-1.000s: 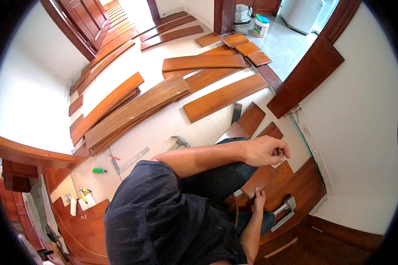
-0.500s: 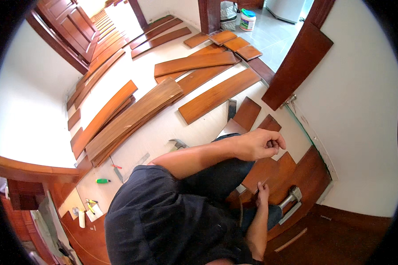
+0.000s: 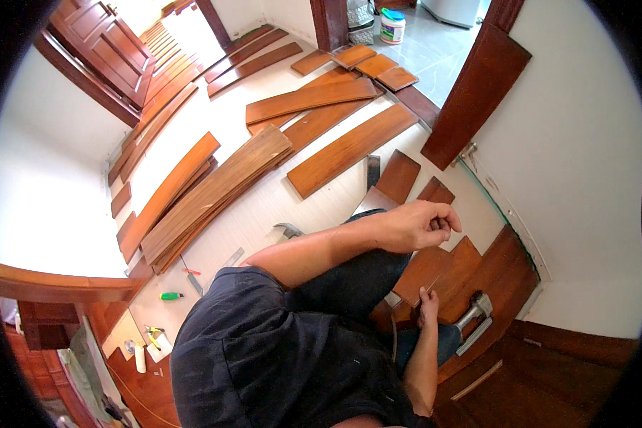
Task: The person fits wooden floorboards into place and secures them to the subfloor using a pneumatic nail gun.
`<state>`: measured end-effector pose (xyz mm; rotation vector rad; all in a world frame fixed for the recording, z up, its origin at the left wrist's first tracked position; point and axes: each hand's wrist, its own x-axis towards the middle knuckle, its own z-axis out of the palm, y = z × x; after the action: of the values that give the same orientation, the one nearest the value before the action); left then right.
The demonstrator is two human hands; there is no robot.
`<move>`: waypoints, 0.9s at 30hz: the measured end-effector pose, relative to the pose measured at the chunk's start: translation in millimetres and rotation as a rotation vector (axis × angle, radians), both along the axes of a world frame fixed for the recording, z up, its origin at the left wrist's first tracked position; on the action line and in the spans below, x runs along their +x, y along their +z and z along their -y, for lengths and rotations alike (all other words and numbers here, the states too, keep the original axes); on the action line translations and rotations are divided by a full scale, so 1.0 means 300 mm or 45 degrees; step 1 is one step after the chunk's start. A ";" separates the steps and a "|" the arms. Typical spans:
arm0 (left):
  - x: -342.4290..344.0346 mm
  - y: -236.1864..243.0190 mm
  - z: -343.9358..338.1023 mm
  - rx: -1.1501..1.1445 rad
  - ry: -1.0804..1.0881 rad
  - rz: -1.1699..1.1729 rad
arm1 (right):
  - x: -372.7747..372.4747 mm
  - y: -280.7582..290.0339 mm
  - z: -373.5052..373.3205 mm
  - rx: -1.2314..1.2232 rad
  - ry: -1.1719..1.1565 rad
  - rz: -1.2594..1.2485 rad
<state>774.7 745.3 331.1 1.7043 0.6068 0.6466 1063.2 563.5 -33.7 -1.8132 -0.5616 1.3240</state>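
My left hand [image 3: 424,225] hangs over the boards beyond my bent knee, its fingers curled in with thumb and forefinger close together. Whatever it may hold does not show. Lower down, my right hand [image 3: 429,308] is closed in a pinch at the edge of a short reddish-brown floorboard [image 3: 424,274]. A thin sliver seems to show at its fingertips, too small to name. Beside the right hand, a silver metal tool [image 3: 476,314] lies on the laid boards [image 3: 510,278]. Two short board pieces [image 3: 399,175] [image 3: 436,190] lie past my left hand.
Stacked planks [image 3: 217,203] and a single plank [image 3: 353,150] lie across the pale underlay. A claw hammer head [image 3: 289,230] shows beside my left forearm. A green-handled tool [image 3: 170,295] lies at the left. One board [image 3: 474,100] leans against the white wall near the doorway.
The view has shifted slightly. My left hand has dipped a little with its fingers still curled; my right hand stays pinched at the short floorboard's edge.
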 end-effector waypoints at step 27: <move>-0.011 -0.037 0.025 -0.152 0.267 0.471 | 0.008 0.042 -0.001 -0.069 0.168 0.250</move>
<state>771.4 737.7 320.0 1.3747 0.5504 1.0267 1065.6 563.7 -21.0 -1.9934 -0.7683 1.2654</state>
